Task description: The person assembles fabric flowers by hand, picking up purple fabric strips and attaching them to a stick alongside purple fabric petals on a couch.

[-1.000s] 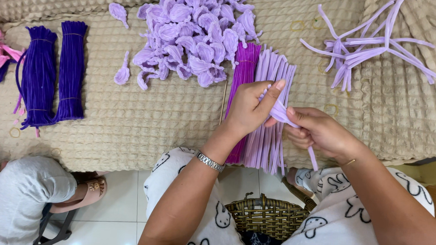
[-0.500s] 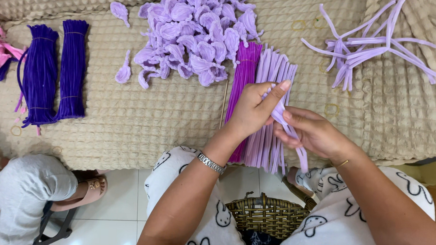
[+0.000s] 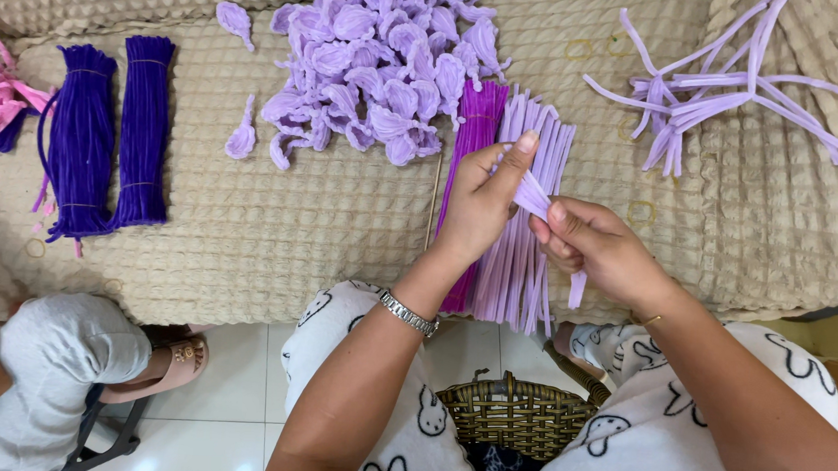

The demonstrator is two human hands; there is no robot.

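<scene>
Head view shows your left hand (image 3: 478, 205) and right hand (image 3: 595, 245) both pinched on a lilac pipe cleaner (image 3: 536, 196) above the lilac bundle (image 3: 524, 231). You seem mid-bend, probably shaping a petal; next, tighten the fold.

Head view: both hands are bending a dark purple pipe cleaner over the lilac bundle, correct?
Not quite. In the head view the pipe cleaner between the left hand and right hand is pale lilac; the dark purple ones lie untouched far left.

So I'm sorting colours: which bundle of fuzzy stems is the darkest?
The dark purple bundle at far left; those by the hands are magenta and pale lilac.
</scene>
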